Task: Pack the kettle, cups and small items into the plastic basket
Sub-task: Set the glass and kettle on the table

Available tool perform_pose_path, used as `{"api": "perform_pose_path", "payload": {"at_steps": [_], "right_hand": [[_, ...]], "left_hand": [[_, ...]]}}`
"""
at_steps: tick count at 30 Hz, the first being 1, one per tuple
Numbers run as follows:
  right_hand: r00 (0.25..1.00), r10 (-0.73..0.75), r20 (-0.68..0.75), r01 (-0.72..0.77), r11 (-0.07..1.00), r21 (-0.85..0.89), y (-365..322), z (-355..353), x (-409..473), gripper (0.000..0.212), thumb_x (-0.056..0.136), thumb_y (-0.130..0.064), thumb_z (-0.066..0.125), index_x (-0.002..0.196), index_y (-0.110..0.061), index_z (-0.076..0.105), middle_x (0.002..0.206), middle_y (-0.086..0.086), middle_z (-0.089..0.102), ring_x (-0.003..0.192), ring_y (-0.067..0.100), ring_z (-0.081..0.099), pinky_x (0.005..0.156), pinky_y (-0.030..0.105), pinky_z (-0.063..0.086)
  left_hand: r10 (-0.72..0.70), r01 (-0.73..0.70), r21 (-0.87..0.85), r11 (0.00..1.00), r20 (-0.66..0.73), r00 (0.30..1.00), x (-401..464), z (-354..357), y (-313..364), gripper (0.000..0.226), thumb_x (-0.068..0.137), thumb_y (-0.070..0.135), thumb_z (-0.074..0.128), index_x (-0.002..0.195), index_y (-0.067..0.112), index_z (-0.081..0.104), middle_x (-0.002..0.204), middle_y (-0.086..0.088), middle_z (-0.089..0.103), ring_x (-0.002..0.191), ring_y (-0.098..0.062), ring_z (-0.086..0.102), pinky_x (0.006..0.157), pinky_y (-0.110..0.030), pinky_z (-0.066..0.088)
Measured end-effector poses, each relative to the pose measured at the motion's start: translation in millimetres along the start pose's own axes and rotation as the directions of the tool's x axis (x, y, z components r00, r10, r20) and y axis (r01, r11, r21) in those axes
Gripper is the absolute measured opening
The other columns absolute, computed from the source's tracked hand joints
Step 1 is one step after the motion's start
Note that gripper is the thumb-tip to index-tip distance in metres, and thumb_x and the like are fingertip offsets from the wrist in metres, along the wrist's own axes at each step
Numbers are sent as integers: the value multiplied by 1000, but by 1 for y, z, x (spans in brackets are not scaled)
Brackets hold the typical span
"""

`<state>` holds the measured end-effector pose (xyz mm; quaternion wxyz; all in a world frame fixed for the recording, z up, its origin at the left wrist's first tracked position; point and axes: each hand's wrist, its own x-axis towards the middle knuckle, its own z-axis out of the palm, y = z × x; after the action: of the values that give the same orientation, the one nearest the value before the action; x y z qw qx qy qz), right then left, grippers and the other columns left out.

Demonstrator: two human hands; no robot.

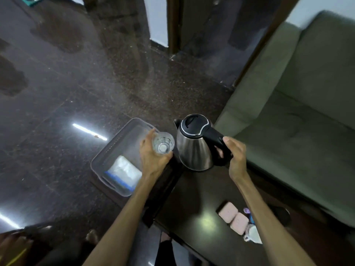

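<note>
A steel kettle (194, 148) with a black lid and handle is held above the far end of a dark table (201, 192). My right hand (235, 152) grips its handle. My left hand (151, 152) holds a clear glass cup (163, 143) over the right edge of a grey plastic basket (107, 150), which sits on the floor left of the table. Inside the basket lies a white packet with a blue edge (124, 172). Two pink pads (233, 217) and some small white and purple items (251, 227) lie on the table, partly hidden by my right forearm.
A green sofa (297, 112) runs along the right side of the table. The dark glossy floor (57, 102) spreads to the left and ahead. A door frame (172, 25) stands at the back.
</note>
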<state>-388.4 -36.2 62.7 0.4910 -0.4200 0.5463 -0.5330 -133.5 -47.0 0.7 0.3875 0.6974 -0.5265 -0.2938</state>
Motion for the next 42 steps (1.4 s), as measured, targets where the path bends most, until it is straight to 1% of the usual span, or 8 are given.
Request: {"api": "perform_pose_path", "payload": {"at_steps": [2,7,13,23,27,32,37,42], "right_hand": [[1000,-11,-22,10,1000,-9,-8,-43,-21,58,101,-41,59,65,3,51,53,14,44,50,18,39,53,28,33],[990,-11,-138,6,999,-35,-35,-148,-84,57,98,-42,62,72,8,58,56,8,50,48,17,38,50,23,31],[984,-21,-179,-14,981,-194,-91,-246,-163,47,98,-35,63,56,-17,51,51,0,46,45,16,35,47,27,26],[964,109,-242,-186,928,-322,-154,-354,-267,40,97,-33,74,62,-13,69,51,6,49,47,17,38,47,26,27],[956,133,-260,-229,893,-388,-173,-370,-293,50,92,-49,76,59,-13,66,49,3,52,45,15,40,49,26,30],[943,133,-304,-272,835,-479,-195,-378,-310,55,84,-61,73,63,-11,70,48,-2,57,43,9,43,51,27,34],[948,92,-303,-260,773,-579,-213,-379,-312,51,87,-58,74,62,-15,71,49,1,60,42,6,44,46,21,33],[953,68,-295,-261,678,-687,-224,-373,-303,55,83,-66,72,61,-15,71,51,3,63,43,6,47,51,28,40]], "left_hand": [[54,-54,5,999,78,996,-17,23,23,95,61,34,88,145,31,46,126,31,46,122,-12,51,97,-28,44],[139,-154,36,987,267,954,-74,82,83,98,58,33,88,146,28,45,129,14,60,121,-17,52,102,-37,49],[201,-225,7,974,422,884,-158,144,148,97,61,35,87,147,30,42,126,18,66,118,-13,52,100,-31,47],[231,-277,-39,960,668,707,-278,185,218,105,61,30,90,150,42,35,128,9,57,123,-6,50,106,-24,45],[253,-309,-51,950,708,660,-310,184,234,104,57,37,88,148,42,37,120,23,54,122,-4,50,102,-18,42],[278,-371,-33,928,723,632,-332,184,250,100,61,26,89,147,31,40,125,14,65,124,-8,47,105,-28,45],[331,-405,-62,912,695,638,-346,175,264,85,63,31,92,138,22,52,123,43,47,124,-12,49,102,-25,44],[354,-405,-81,911,660,663,-351,166,272,76,64,24,95,129,11,58,131,8,58,119,-19,53,102,-36,48]]}}
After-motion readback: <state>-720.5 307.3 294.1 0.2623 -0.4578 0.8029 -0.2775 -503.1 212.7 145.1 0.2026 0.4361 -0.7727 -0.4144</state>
